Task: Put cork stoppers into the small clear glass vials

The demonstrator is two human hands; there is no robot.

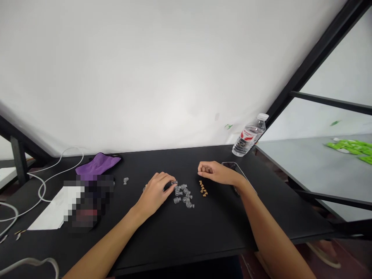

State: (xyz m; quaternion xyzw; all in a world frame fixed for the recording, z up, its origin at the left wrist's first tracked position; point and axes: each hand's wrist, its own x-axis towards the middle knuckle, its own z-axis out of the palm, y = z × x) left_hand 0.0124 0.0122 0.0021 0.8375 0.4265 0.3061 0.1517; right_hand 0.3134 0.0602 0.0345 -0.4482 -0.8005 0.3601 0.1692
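Note:
My left hand (157, 192) is over the black table with thumb and fingers pinched at a small clear glass bottle (174, 182). Just right of it lies a loose cluster of several tiny glass bottles (186, 199), tipped on their sides in different directions. Curled closed, my right hand (213, 171) rests behind a short row of small tan corks (203, 188). Whatever its fingers may hold is hidden. Another little glass bottle (126, 181) lies alone on the left. Part of one more peeks out behind my left hand.
A water bottle (247, 137) leans at the back right. Under my right forearm is a flat rectangular thing with a shiny rim (238, 169). Purple cloth (99, 164), white paper (50, 211) and white cables (43, 188) occupy the left. Black frame bars (328, 101) stand at right.

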